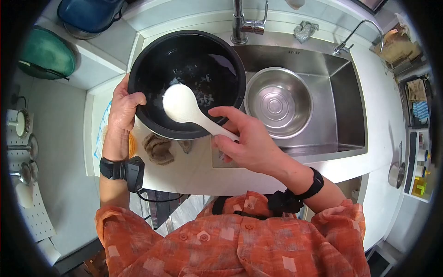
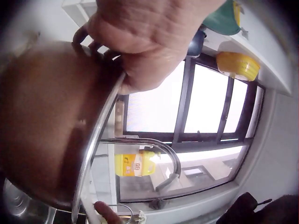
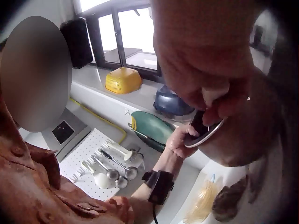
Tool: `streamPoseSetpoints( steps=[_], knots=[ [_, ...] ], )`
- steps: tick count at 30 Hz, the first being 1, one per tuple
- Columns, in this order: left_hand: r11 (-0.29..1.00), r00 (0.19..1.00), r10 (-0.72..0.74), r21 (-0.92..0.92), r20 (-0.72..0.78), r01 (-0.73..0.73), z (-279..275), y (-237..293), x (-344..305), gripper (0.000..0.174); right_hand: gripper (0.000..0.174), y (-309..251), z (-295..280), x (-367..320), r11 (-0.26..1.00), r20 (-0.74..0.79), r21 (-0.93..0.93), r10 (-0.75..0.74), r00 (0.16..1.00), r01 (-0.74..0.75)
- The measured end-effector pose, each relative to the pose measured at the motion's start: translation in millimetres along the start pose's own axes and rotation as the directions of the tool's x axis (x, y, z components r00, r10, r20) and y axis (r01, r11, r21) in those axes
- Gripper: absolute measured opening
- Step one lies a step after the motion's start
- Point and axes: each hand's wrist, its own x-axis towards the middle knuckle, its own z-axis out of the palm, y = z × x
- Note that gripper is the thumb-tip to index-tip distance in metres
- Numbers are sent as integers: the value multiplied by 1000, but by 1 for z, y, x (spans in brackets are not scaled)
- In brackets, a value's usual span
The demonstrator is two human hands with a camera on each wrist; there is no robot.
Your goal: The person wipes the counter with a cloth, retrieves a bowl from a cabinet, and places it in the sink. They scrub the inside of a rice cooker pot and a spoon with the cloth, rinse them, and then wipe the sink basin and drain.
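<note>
In the head view, my left hand (image 1: 123, 108) grips the left rim of a deep round pot (image 1: 150, 60), thumb over the rim. The pot is black inside; its brown outer wall (image 2: 42, 116) shows in the left wrist view. Small whitish bits (image 1: 204, 98) lie on its bottom. My right hand (image 1: 254, 141) holds a white rice paddle (image 1: 180, 104) by its handle, thumb below and index finger stretched along the top. The paddle's broad head overlaps the pot's opening in the head view. In the right wrist view, the fingers hide most of the paddle handle (image 3: 215, 93).
Right of the pot, a steel basin (image 1: 302, 92) stands inside the metal sink (image 1: 339, 92). A tap (image 1: 239, 27) rises behind the pot. A brown cloth (image 1: 159, 149) lies on the white counter (image 1: 194, 177) near the pot. Utensils hang on a pegboard (image 3: 84, 154) at the left.
</note>
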Motion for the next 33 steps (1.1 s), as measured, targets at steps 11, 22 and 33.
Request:
streamPoseSetpoints(
  steps=[11, 22, 33],
  knots=[
    [999, 999, 17, -31, -45, -18, -2, -4, 1, 59, 22, 22, -106, -20, 996, -185, 88, 17, 983, 0],
    [1000, 999, 23, 7, -49, -23, 2, 0, -3, 59, 18, 178, -238, -18, 718, -435, 226, 679, 591, -658],
    [996, 999, 14, 85, -30, -11, 5, 1, -1, 62, 22, 190, -223, -11, 712, -250, 320, 700, 669, -625]
  ],
)
